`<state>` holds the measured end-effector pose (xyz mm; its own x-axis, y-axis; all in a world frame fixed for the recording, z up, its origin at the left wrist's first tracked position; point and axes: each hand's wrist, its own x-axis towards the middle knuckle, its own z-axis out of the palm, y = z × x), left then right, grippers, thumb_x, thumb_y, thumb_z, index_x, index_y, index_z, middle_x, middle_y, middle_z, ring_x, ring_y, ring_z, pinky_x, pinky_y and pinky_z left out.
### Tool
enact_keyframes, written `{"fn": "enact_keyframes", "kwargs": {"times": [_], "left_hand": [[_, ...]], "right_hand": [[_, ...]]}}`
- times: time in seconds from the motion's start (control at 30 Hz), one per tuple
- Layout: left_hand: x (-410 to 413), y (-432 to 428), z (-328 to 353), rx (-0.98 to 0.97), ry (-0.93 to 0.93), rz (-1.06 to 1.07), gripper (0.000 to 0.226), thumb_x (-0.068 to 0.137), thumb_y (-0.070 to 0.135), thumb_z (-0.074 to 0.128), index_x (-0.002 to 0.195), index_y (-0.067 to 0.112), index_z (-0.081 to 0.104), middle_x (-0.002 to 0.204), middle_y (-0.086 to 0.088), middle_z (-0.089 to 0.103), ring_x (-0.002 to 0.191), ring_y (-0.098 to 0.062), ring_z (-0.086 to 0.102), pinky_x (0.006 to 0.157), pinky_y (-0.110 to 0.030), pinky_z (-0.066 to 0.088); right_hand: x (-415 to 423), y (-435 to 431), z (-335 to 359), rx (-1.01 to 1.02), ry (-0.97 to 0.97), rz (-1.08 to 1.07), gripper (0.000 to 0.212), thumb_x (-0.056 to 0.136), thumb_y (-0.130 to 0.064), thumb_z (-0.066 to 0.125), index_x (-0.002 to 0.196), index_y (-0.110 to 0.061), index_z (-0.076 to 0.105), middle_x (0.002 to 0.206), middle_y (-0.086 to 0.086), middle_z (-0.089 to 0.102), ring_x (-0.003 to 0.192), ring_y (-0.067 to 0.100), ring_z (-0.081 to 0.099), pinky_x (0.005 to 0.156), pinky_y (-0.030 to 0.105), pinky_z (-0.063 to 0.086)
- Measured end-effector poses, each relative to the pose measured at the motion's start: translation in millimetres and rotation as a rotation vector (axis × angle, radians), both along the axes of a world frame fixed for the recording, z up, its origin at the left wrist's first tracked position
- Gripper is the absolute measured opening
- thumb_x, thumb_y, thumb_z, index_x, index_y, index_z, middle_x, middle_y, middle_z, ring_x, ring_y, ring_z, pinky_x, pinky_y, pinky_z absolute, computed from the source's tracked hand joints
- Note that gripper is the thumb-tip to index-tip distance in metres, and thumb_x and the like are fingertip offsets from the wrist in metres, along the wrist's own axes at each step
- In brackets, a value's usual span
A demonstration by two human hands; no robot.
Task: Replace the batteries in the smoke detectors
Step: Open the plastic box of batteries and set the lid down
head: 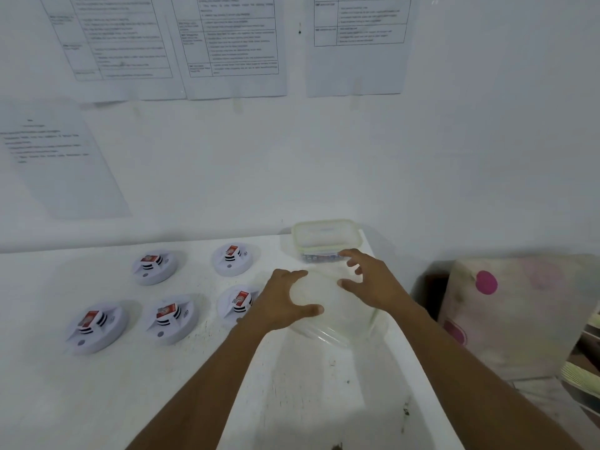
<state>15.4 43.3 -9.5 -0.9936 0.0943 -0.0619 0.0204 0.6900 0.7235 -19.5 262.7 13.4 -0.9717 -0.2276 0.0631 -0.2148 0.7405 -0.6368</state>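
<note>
Two containers stand at the right part of the white bench (162, 384). The nearer one is a round container of clear, colourless plastic (341, 323). Its wall is transparent with faint ridges near the bottom, and I cannot tell what is inside it.

The left hand (282, 303) holds this container at its left side. Its grip is closed round the upper edge, with the fingers curled over the far side and the thumb pressed on the near side. The right hand (373, 280) is above the far right part of the same container. Its grip is wide, the fingers are spread and half bent and enclose nothing. Whether the fingertips touch the plastic I cannot tell.

Just behind it, near the wall, stands a rectangular clear plastic box with a pale green-rimmed lid (324, 235). The lid is on. Through the front wall some small dark objects (319, 256) show at the bottom, too blurred to name.

The task's things, five round white smoke detectors, lie on the bench to the left of the containers: two in the back row (156, 266) (232, 258) and three in the front row (95, 326) (170, 319) (235, 303). Each one carries a small red and white block on its top. The front right detector is partly hidden by the left wrist.

Printed paper sheets (227, 43) hang on the white wall. A pale cushion with pink dots (506, 306) stands beside the bench at the right.
</note>
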Motion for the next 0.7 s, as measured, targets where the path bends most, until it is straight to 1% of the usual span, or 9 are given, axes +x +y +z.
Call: {"fn": "enact_keyframes", "kwargs": {"times": [0.13,0.23,0.3,0.4,0.47,0.53,0.6,0.67,0.7], "left_hand": [[6,13,-1,-0.028,0.069,0.144,0.089,0.067,0.057,0.08,0.142,0.029,0.042,0.141,-0.001,0.034,0.133,-0.019,0.031,0.102,-0.032,0.035],[11,26,3,-0.03,0.089,0.218,0.088,0.065,0.058,0.081,0.137,0.026,0.043,0.137,-0.002,0.031,0.134,-0.019,0.025,0.093,-0.027,0.032],[13,30,3,-0.02,0.1,0.249,0.085,0.064,0.059,0.081,0.132,0.024,0.045,0.133,-0.002,0.028,0.131,-0.018,0.028,0.093,-0.027,0.036],[12,28,3,0.039,0.157,0.275,0.07,0.072,0.052,0.079,0.126,0.019,0.05,0.129,-0.002,0.032,0.111,-0.015,0.047,0.086,-0.025,0.044],[12,23,6,0.07,0.189,0.297,0.056,0.08,0.042,0.076,0.125,0.017,0.054,0.127,-0.003,0.041,0.094,-0.012,0.05,0.078,-0.022,0.041],[10,18,9,0.084,0.231,0.31,0.049,0.083,0.034,0.074,0.124,0.018,0.055,0.122,-0.004,0.049,0.079,-0.008,0.051,0.073,-0.022,0.04],[8,15,12,0.132,0.246,0.327,0.048,0.082,0.027,0.074,0.125,0.02,0.055,0.117,-0.004,0.055,0.075,-0.007,0.053,0.073,-0.027,0.046],[7,13,15,0.217,0.203,0.352,0.051,0.083,0.025,0.073,0.13,0.022,0.052,0.115,-0.002,0.056,0.079,-0.012,0.056,0.076,-0.033,0.053],[6,12,16,0.263,0.18,0.362,0.052,0.085,0.023,0.072,0.132,0.024,0.051,0.115,-0.001,0.057,0.083,-0.013,0.057,0.075,-0.032,0.053]], "right_hand": [[20,8,-14,-0.063,-0.012,-0.224,0.061,0.084,-0.043,0.07,0.138,-0.031,0.043,0.126,-0.001,0.056,0.114,0.019,0.054,0.097,0.039,0.048],[34,15,-21,-0.146,-0.102,-0.333,0.064,0.083,-0.048,0.069,0.138,-0.031,0.042,0.124,0.002,0.056,0.111,0.021,0.057,0.094,0.043,0.052],[41,16,-23,-0.25,-0.162,-0.371,0.061,0.081,-0.048,0.071,0.134,-0.033,0.044,0.116,0.003,0.056,0.104,0.022,0.059,0.089,0.046,0.056],[44,16,-21,-0.302,-0.145,-0.393,0.061,0.079,-0.043,0.076,0.132,-0.032,0.047,0.11,0.003,0.057,0.099,0.022,0.06,0.086,0.046,0.057],[42,16,-15,-0.284,-0.124,-0.399,0.062,0.078,-0.041,0.078,0.131,-0.03,0.048,0.111,0.003,0.058,0.098,0.021,0.059,0.087,0.044,0.056],[40,15,-11,-0.249,-0.089,-0.4,0.062,0.077,-0.04,0.078,0.131,-0.028,0.049,0.111,0.002,0.059,0.099,0.02,0.059,0.087,0.042,0.055],[39,14,-7,-0.223,-0.05,-0.392,0.062,0.077,-0.039,0.078,0.131,-0.028,0.05,0.11,0.002,0.059,0.099,0.02,0.059,0.088,0.041,0.053],[37,13,-3,-0.248,-0.044,-0.386,0.063,0.077,-0.039,0.078,0.131,-0.03,0.048,0.11,0.002,0.059,0.1,0.019,0.058,0.089,0.04,0.052],[36,13,-1,-0.273,-0.052,-0.385,0.063,0.077,-0.038,0.079,0.131,-0.031,0.047,0.11,0.002,0.058,0.1,0.018,0.058,0.089,0.039,0.051]]}}
